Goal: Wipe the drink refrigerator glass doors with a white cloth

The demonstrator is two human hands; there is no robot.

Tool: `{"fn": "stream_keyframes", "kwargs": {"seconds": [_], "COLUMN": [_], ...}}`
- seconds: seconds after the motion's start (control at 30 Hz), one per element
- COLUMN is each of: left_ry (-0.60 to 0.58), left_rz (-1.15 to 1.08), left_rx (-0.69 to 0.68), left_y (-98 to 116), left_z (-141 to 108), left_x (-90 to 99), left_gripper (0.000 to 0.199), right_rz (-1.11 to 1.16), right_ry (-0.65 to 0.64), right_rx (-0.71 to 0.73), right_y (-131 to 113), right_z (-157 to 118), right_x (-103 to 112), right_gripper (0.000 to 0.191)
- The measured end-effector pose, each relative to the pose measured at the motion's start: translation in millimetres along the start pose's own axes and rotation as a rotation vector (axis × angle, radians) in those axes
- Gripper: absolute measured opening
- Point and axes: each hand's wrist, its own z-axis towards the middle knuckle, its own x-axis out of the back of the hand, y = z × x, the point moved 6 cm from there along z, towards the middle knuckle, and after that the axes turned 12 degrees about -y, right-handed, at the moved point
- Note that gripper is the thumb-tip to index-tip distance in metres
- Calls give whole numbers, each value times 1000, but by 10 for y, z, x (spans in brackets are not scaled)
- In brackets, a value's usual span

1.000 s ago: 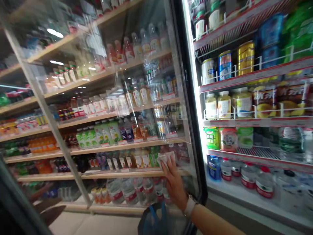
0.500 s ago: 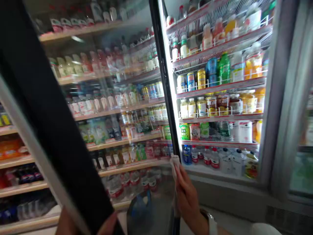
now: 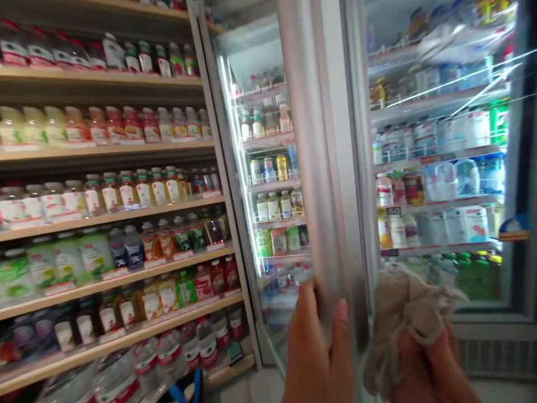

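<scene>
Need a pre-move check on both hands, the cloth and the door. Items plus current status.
1. Left hand gripping the silver door frame: ok, fingers on one side, thumb on the other.
2. Right hand holding the cloth: ok, bunched in the fingers.
3. Cloth spread flat: not ok, crumpled with loose folds hanging.
4. Cloth clear of the door: cannot tell, it is close beside the frame and any contact is unclear.
5. Bottles on the middle wooden shelves upright: ok, standing in rows.
</scene>
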Motion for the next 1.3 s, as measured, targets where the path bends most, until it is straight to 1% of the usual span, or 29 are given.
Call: {"fn": "stream_keyframes", "kwargs": {"seconds": [0.07, 0.1, 0.17, 0.23, 0.33, 0.43, 0.5, 0.53, 0.6, 0.67, 0.7, 0.77, 0.8, 0.87, 0.9, 0.97, 1.03, 1.13, 1.2, 1.3], "left_ry": [-79, -123, -217, -295, -381, -465, -522, -541, -534, -449, -391, -239, -152, -32, -5, 9, 7, 16, 0, -42], "left_rz": [-29, -48, -92, -141, -214, -257, -272, -252, -113, 139, 270, 506, 615, 822, 913, 1065, 1171, 1246, 1261, 1261], "left_rx": [-26, -41, -79, -111, -135, -160, -189, -215, -290, -365, -386, -408, -420, -453, -470, -489, -484, -461, -456, -456], "left_y": [6, 15, 34, 23, -70, -218, -341, -411, -583, -819, -966, -1290, -1451, -1751, -1886, -2108, -2250, -2330, -2355, -2436], "left_z": [236, 359, 606, 848, 1196, 1511, 1691, 1771, 1922, 2091, 2194, 2447, 2591, 2888, 3031, 3267, 3405, 3461, 3481, 3570], "left_x": [-387, -573, -911, -1190, -1529, -1809, -1928, -1948, -1882, -1673, -1526, -1164, -963, -590, -424, -126, 132, 416, 502, 505], "left_gripper": [58, 59, 59, 60, 64, 69, 70, 69, 63, 59, 59, 60, 61, 63, 64, 65, 67, 67, 66, 65], "right_rz": [-90, -141, -230, -289, -349, -410, -450, -464, -474, -470, -467, -461, -456, -441, -432, -413, -386, -330, -297, -306], "right_ry": [92, 110, 98, 78, 54, 37, 13, -9, -65, -121, -150, -206, -229, -271, -282, -297, -323, -412, -466, -492], "right_rx": [85, 122, 168, 185, 210, 239, 255, 261, 271, 281, 284, 286, 285, 284, 284, 283, 285, 282, 282, 298], "right_y": [42, 70, 157, 263, 377, 438, 497, 546, 693, 904, 1029, 1303, 1441, 1690, 1789, 1918, 1949, 1868, 1790, 1744], "right_z": [259, 388, 623, 797, 941, 995, 1006, 1006, 996, 982, 982, 1013, 1050, 1168, 1245, 1408, 1544, 1632, 1618, 1556], "right_x": [159, 211, 276, 327, 384, 434, 462, 471, 480, 467, 443, 349, 276, 75, -46, -310, -582, -926, -1048, -1056], "right_gripper": [43, 44, 47, 48, 49, 51, 51, 51, 51, 51, 52, 52, 52, 51, 52, 53, 55, 58, 59, 59]}}
